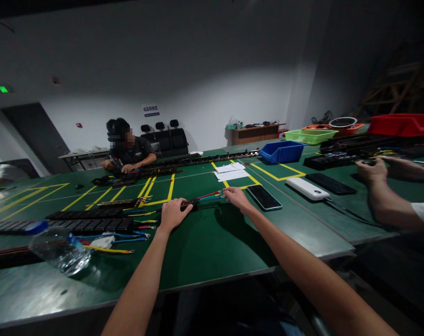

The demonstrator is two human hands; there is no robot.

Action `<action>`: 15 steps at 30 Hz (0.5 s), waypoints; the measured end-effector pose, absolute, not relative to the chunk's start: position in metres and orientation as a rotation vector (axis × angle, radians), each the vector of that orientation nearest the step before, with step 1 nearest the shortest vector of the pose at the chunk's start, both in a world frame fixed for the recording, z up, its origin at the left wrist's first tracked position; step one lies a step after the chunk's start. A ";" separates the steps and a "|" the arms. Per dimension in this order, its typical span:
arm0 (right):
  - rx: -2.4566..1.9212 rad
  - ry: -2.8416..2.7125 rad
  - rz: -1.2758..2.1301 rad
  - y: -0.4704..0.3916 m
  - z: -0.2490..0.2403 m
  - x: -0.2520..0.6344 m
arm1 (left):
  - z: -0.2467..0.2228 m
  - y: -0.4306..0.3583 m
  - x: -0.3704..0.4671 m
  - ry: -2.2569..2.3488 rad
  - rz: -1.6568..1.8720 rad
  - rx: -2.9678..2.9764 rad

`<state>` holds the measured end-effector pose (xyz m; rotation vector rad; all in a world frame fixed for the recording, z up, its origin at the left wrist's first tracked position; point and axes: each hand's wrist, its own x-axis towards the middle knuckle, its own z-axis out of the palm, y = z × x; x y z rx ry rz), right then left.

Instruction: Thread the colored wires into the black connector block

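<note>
My left hand [173, 213] lies over the end of a dark, sheathed cable bundle, its fingers closed around it. Red, blue and green wires [209, 197] come out of the bundle to the right and end in ring terminals. At those tips, the thumb and fingers of my right hand [237, 198] are pinched together on a wire end; exactly which wire is hidden. Left of my left hand lie black segmented cable chains [93, 226] with coloured wires at their ends. A yellow wire [108, 249] with a terminal rests nearer the table's front edge.
A water bottle [61, 249] stands tilted-looking at left. On the right are a phone [264, 197], white power bank [308, 188], black phone [330, 184] and blue bin [281, 151]. White papers [232, 171] lie ahead. A co-worker's hands [374, 172] work at right; another person [131, 149] sits opposite.
</note>
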<state>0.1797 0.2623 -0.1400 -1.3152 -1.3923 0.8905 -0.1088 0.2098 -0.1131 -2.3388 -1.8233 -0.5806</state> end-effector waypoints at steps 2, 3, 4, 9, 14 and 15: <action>-1.359 -1.459 0.862 0.263 -0.143 0.181 | -0.113 0.210 -0.109 -1.817 -0.588 -2.342; -1.377 -1.478 0.844 0.264 -0.144 0.182 | -0.113 0.210 -0.109 -1.813 -0.592 -2.343; -1.391 -1.484 0.830 0.264 -0.145 0.183 | -0.113 0.210 -0.109 -1.811 -0.595 -2.344; -1.408 -1.433 0.901 0.266 -0.147 0.183 | -0.112 0.208 -0.109 -1.825 -0.587 -2.345; -1.370 -1.385 1.030 0.262 -0.142 0.180 | -0.112 0.208 -0.109 -1.825 -0.591 -2.358; -1.365 -1.376 1.037 0.261 -0.140 0.180 | -0.112 0.209 -0.109 -1.827 -0.591 -2.352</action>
